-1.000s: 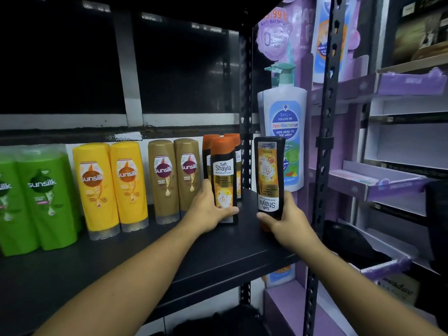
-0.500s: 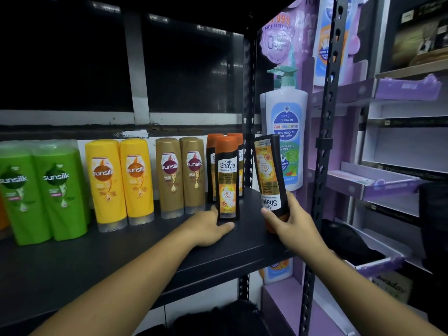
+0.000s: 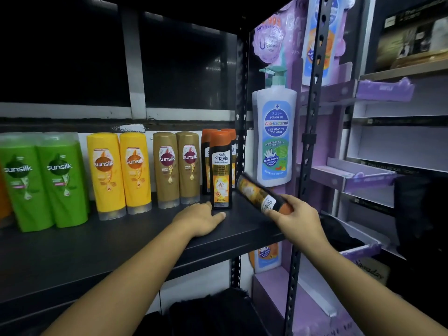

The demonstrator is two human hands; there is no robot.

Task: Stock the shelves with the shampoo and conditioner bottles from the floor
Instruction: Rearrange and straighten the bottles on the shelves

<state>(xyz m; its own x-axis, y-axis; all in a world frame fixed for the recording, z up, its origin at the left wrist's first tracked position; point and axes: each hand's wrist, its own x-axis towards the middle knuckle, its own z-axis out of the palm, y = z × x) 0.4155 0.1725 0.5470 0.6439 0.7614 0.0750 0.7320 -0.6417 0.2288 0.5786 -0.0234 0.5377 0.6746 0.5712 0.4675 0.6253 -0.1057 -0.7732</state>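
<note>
— The right hand (image 3: 297, 218) grips its black bottle (image 3: 260, 194) by the orange end, and now it's tipped aslant over the shelf's (image 3: 121, 238) right corner.
— And the left hand (image 3: 201, 218)?
— Off the standing bottle (image 3: 221, 173) now, lying flat and relaxed just before it.

Shelf board (image 3: 121, 243) looked matt black and smooth, its perforated upright (image 3: 312, 141) dark painted metal; sunsilk bottles (image 3: 106, 173) were glossy smooth plastic with clear plastic caps, the tilted Shayla bottle (image 3: 261, 195) likewise glossy with a printed label; purple display stand (image 3: 320, 299) appeared matt cardboard.
</note>
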